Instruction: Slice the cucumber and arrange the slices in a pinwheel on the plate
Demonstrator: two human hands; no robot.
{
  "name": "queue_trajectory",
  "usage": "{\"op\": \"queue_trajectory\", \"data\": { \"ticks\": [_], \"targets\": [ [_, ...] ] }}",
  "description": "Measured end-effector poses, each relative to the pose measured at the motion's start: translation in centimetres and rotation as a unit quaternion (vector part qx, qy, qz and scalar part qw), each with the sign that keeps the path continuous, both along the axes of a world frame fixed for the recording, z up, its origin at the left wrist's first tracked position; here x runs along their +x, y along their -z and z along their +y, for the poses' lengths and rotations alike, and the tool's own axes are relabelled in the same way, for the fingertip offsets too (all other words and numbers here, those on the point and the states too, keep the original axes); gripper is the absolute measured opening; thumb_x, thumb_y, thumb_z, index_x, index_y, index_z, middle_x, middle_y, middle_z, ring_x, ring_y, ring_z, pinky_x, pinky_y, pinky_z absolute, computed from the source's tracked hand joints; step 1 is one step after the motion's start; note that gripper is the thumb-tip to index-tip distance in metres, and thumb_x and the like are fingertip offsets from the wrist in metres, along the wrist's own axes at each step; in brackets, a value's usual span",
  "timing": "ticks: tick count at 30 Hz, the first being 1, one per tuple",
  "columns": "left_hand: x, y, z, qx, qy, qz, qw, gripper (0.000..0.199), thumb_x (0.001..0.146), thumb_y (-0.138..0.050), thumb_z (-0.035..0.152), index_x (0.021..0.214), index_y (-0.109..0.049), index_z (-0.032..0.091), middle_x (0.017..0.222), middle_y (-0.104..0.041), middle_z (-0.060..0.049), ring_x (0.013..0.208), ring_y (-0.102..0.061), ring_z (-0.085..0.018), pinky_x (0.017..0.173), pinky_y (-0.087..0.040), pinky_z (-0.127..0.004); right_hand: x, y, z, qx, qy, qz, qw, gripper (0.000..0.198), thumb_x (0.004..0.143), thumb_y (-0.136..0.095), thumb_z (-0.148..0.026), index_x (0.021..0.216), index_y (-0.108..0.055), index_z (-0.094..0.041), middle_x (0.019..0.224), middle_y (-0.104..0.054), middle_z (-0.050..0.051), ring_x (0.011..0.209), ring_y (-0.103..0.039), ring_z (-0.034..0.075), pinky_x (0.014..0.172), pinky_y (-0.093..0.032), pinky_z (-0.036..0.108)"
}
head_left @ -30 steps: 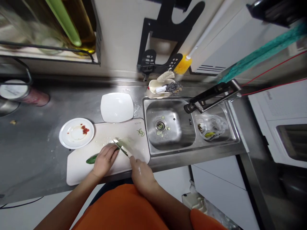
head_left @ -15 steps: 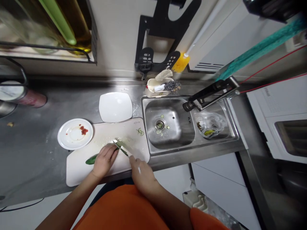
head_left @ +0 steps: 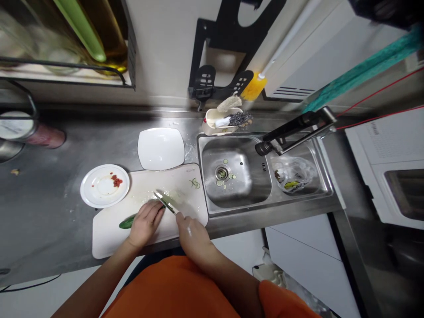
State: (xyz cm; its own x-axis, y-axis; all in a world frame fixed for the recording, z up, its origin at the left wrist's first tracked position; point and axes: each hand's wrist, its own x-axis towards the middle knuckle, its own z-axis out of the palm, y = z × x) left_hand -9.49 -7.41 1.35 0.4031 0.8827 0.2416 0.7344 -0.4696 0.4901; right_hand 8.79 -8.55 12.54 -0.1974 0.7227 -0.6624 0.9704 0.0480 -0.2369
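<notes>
A green cucumber [head_left: 127, 222] lies on the white cutting board [head_left: 109, 240], its left end sticking out past my left hand [head_left: 145, 223]. The fingers of that hand are curled over the cucumber and hold it against the board. My right hand [head_left: 193, 235] grips a knife [head_left: 164, 202] by the handle. The blade points up and to the left, just beyond my left fingertips, at the cucumber's cut end. Wet pale green bits lie around the blade. Several thin green peel strips [head_left: 194, 183] rest near the board's upper right corner.
A white round plate [head_left: 89, 194] with red bits overlaps the board's left side; a white square plate [head_left: 160, 148] touches its far edge. Right of the board is a steel sink [head_left: 247, 196] with cucumber slices near the drain. A faucet [head_left: 281, 134] and a plastic bag [head_left: 294, 172] are farther right.
The knife and my right hand have shifted slightly left toward my left hand. My left hand keeps its hold on the cucumber. The whole view has moved a little.
</notes>
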Motion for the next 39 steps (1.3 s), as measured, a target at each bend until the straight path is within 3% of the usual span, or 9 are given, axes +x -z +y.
{"op": "queue_trajectory", "data": {
  "ticks": [14, 22, 26, 32, 39],
  "targets": [
    [0.0, 0.0, 0.0, -0.013, -0.006, -0.011, 1.000, 0.027, 0.089, -0.054, 0.022, 0.114, -0.061, 0.019, 0.106, -0.069, -0.008, 0.102, -0.062, -0.023, 0.095, -0.050, -0.042, -1.7, 3.3, 1.0, 0.041, -0.007, 0.008, 0.999, 0.032, 0.092, -0.035, -0.007, 0.119, -0.052, -0.013, 0.088, -0.068, 0.010, 0.080, -0.067, 0.021, 0.065, -0.051, 0.027],
    [-0.3, -0.1, 0.0, -0.027, 0.008, -0.018, 0.999, 0.032, 0.089, -0.054, 0.023, 0.121, -0.057, 0.020, 0.112, -0.066, -0.009, 0.107, -0.060, -0.023, 0.096, -0.050, -0.042, 0.0, 4.1, 0.8, 0.028, 0.031, 0.031, 0.999, 0.041, 0.088, -0.037, -0.006, 0.125, -0.050, -0.016, 0.092, -0.068, 0.009, 0.089, -0.065, 0.022, 0.072, -0.048, 0.027],
    [-0.3, 0.1, -0.1, -0.019, 0.000, -0.021, 1.000, 0.032, 0.089, -0.052, 0.025, 0.121, -0.057, 0.020, 0.111, -0.066, -0.010, 0.108, -0.060, -0.024, 0.093, -0.051, -0.042, 0.9, 3.5, 0.8, 0.023, 0.062, 0.019, 0.998, 0.043, 0.086, -0.037, -0.003, 0.124, -0.051, -0.017, 0.093, -0.068, 0.009, 0.089, -0.065, 0.022, 0.074, -0.046, 0.027],
    [-0.2, 0.3, -0.1, -0.024, -0.002, -0.022, 0.999, 0.029, 0.090, -0.051, 0.026, 0.117, -0.058, 0.020, 0.107, -0.067, -0.010, 0.104, -0.061, -0.023, 0.093, -0.050, -0.042, 0.5, 1.2, -0.2, 0.013, 0.023, -0.002, 1.000, 0.041, 0.088, -0.036, -0.003, 0.125, -0.049, -0.017, 0.089, -0.067, 0.010, 0.084, -0.066, 0.021, 0.066, -0.047, 0.025],
    [-0.3, 0.5, -0.1, -0.010, 0.000, -0.014, 1.000, 0.024, 0.089, -0.052, 0.025, 0.111, -0.059, 0.018, 0.104, -0.066, -0.009, 0.102, -0.060, -0.023, 0.093, -0.049, -0.041, 0.1, -0.3, -1.4, -0.001, 0.025, -0.020, 0.999, 0.033, 0.091, -0.034, -0.005, 0.115, -0.052, -0.019, 0.089, -0.068, 0.009, 0.084, -0.066, 0.022, 0.065, -0.047, 0.025]
  ]
}}
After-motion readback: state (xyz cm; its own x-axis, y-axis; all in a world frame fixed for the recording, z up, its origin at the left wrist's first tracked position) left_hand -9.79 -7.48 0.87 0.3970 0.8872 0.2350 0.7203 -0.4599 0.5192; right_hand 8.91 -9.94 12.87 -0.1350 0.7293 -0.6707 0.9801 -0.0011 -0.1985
